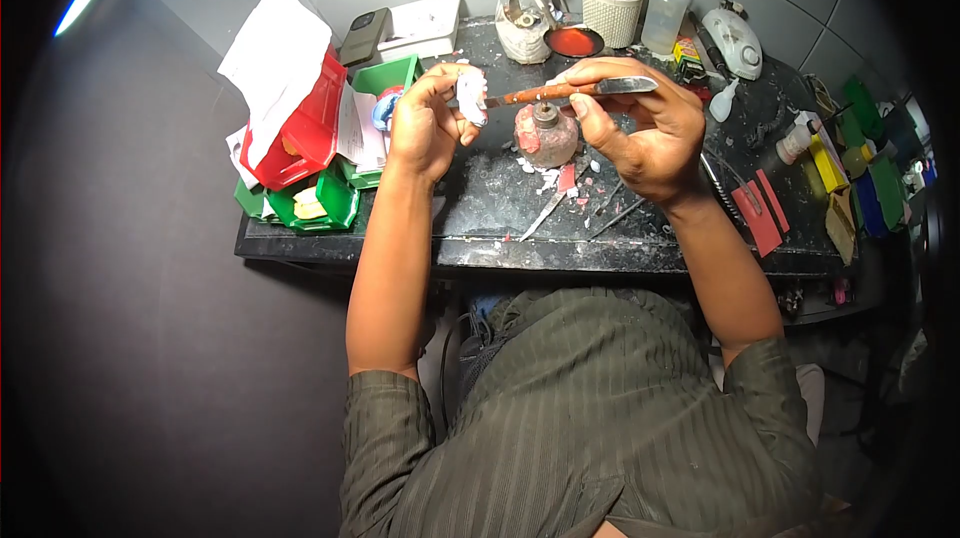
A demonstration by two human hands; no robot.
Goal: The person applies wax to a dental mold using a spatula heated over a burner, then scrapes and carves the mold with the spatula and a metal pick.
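Observation:
My left hand (422, 128) holds up a small white plaster dental model (470, 98) between thumb and fingers. In my right hand (648, 133) is a wax knife (540, 94) with a brown handle, gripped level between thumb and fingertips. Its one end reaches right at the model's edge, while the broad metal end (628, 85) lies along my right fingers. Below and between the hands stands a glass spirit burner (548, 141), smeared with pink wax. Pink and white scraps (568, 178) are scattered around its base.
Green and red bins (300, 153) with papers stand at the left. Behind are a phone (364, 36), a white tray (425, 26), a dish of red wax (576, 42), a tool cup (612, 18) and a bottle (664, 18). Pink wax sheets (757, 216) lie right.

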